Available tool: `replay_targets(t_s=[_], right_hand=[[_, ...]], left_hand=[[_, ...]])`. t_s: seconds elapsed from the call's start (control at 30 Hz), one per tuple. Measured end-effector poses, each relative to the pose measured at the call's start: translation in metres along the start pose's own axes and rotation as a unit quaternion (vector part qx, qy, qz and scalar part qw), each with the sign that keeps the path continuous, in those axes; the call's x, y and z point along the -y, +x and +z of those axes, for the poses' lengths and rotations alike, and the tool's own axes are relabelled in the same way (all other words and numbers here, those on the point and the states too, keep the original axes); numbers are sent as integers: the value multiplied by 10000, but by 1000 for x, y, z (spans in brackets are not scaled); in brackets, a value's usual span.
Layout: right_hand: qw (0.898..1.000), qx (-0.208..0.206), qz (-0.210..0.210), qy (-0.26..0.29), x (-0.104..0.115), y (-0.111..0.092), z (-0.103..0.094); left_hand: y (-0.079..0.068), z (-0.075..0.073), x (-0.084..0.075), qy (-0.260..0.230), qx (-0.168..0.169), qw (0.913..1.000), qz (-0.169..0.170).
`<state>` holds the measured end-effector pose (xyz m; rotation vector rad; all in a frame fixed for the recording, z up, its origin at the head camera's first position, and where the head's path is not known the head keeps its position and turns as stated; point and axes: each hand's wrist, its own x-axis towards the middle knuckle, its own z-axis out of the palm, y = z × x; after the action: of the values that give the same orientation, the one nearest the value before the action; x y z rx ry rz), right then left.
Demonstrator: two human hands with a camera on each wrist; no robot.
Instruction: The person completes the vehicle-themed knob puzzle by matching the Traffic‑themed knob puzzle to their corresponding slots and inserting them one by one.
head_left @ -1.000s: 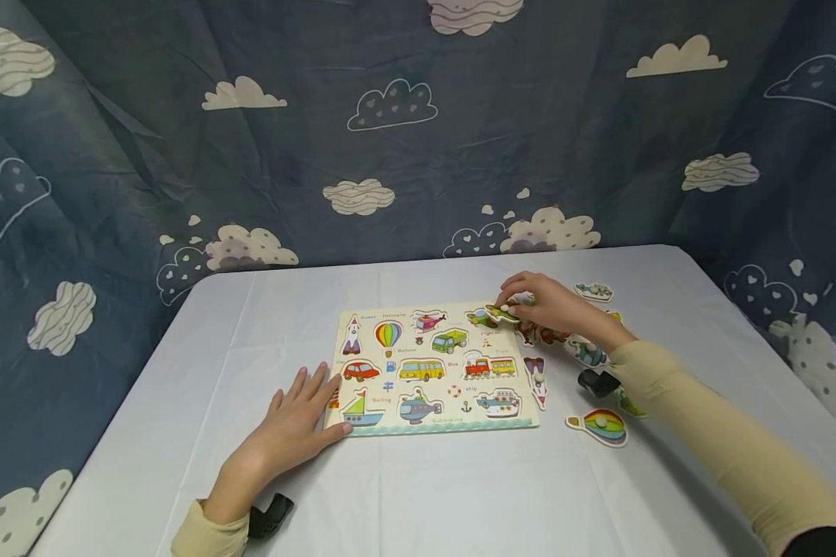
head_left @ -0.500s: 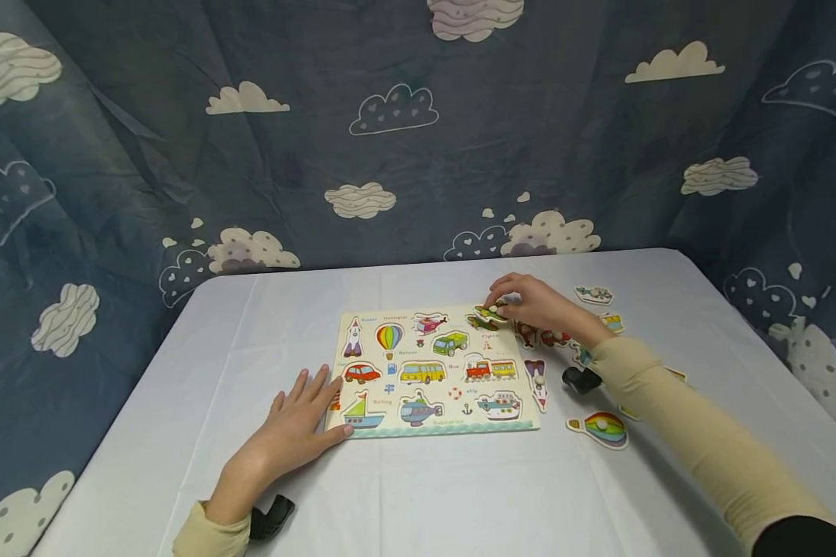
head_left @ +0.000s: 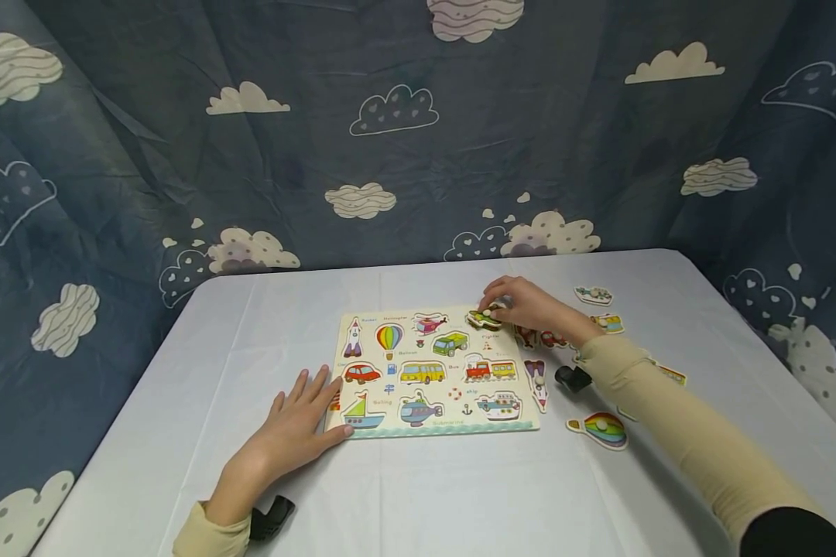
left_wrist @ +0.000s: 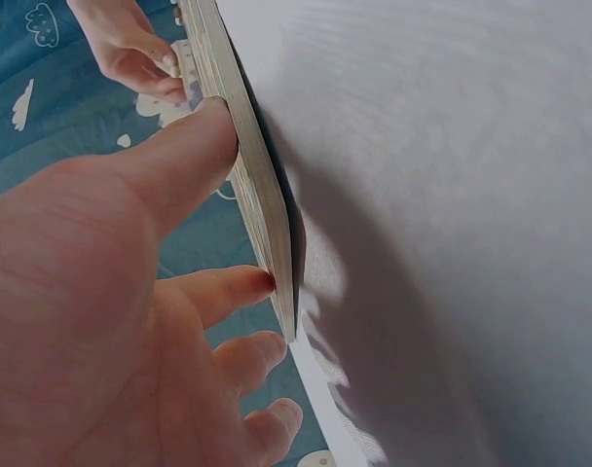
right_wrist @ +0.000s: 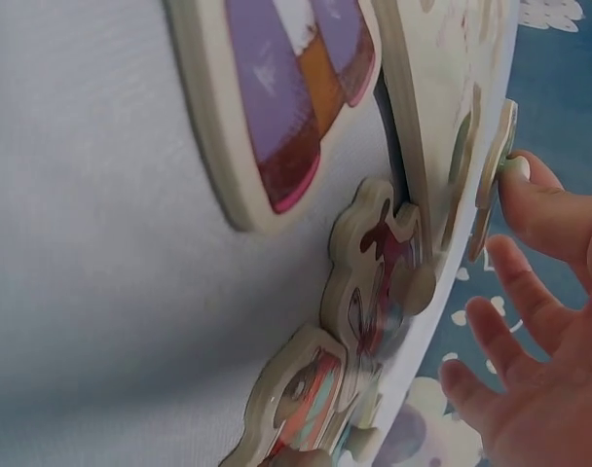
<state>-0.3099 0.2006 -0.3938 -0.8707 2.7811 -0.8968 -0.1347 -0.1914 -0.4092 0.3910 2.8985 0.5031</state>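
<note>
A wooden knob puzzle board (head_left: 404, 433) with vehicle pictures lies on the white table. My left hand (head_left: 282, 437) rests at its left side, fingers spread and straight; in the left wrist view the thumb and a fingertip touch the board's edge (left_wrist: 262, 199). At the board's top right corner my right hand (head_left: 525, 304) pinches a green airplane puzzle piece (head_left: 483, 319) by its knob. That piece overlaps the airplane picture there. In the right wrist view the piece (right_wrist: 493, 161) stands slightly off the board, between thumb and forefinger, with the other fingers spread.
Right of the board lie a purple rocket piece (head_left: 537, 384), a rainbow balloon piece (head_left: 602, 430), red pieces (head_left: 552, 339), a yellow piece (head_left: 608, 322) and a white piece (head_left: 594, 295). The right forearm hides others. A cloud-patterned curtain (head_left: 404, 170) hangs behind the table.
My right hand has moved a little left with the airplane piece, from beside the board's airplane picture to over it. The left hand has stayed still.
</note>
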Motion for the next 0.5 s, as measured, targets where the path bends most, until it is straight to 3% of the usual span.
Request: replay_targets(t_s=[0.27, 0.5], right_hand=[[9995, 108, -88, -268, -2, 8, 6], [9991, 227, 105, -344, 1, 9, 7]], left_hand=[[0, -1, -1, -27, 7, 10000, -11], [0, -2, -1, -15, 22, 10000, -18]])
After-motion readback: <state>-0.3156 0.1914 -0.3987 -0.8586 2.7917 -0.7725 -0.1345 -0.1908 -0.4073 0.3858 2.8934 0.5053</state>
